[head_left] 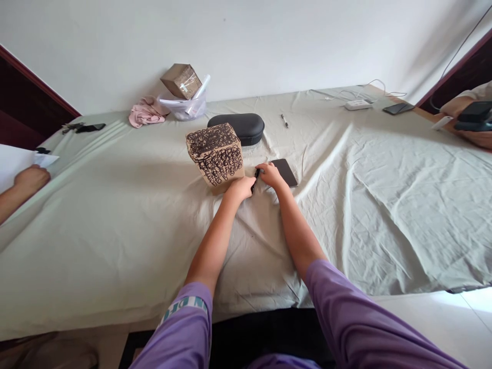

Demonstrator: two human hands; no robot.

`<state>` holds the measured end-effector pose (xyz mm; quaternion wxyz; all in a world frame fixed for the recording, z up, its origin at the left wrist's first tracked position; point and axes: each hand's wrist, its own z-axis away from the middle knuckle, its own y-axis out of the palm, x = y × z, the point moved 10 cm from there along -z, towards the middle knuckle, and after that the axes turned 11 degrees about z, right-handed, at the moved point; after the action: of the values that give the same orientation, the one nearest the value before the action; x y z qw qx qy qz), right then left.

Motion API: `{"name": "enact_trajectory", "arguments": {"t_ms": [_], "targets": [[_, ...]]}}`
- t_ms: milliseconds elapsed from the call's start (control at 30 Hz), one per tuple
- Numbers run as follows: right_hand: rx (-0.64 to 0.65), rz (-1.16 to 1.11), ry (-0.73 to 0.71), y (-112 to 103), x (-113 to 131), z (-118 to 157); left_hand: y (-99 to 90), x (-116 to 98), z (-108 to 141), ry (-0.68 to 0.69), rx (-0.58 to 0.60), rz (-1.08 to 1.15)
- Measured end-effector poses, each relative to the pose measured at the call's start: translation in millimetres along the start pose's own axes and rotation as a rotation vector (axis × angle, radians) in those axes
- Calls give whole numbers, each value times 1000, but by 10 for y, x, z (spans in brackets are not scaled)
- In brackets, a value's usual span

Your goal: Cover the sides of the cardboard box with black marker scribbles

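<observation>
Both hands meet over a small black marker (255,180), largely hidden between them; whether it is capped cannot be made out. Left hand (241,188) and right hand (271,175) each pinch one end of it, fingers pressed together. Just left of the grip stands one scribbled box (216,156); just right lies one dark phone (286,171), partly covered by the right hand. Beyond the grip sits one black case (238,127). All rest on the sheet-covered bench (115,225). Another person's hand (31,179), cut off, shows far left.
</observation>
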<state>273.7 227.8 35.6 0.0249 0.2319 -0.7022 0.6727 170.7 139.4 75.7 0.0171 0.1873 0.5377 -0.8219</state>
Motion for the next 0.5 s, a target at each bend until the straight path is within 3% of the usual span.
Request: {"name": "enact_trajectory", "arguments": {"t_ms": [167, 267, 333, 400, 467, 500], "targets": [[-135, -21, 124, -315, -130, 83, -228, -52, 144, -13, -67, 28], [-145, -3, 478, -514, -553, 247, -618, 48, 423, 13, -200, 97], [-70, 1, 691, -538, -819, 382, -1097, 256, 750, 31, -527, 203], [-9, -5, 754, -518, -947, 423, -1490, 577, 1165, 30, -895, 288], [8, -17, 750, -485, -998, 404, -1661, 932, 1479, 14, -1149, 346], [11, -26, 747, -463, -1013, 391, -1665, 1105, 1526, 2, -1185, 379]]}}
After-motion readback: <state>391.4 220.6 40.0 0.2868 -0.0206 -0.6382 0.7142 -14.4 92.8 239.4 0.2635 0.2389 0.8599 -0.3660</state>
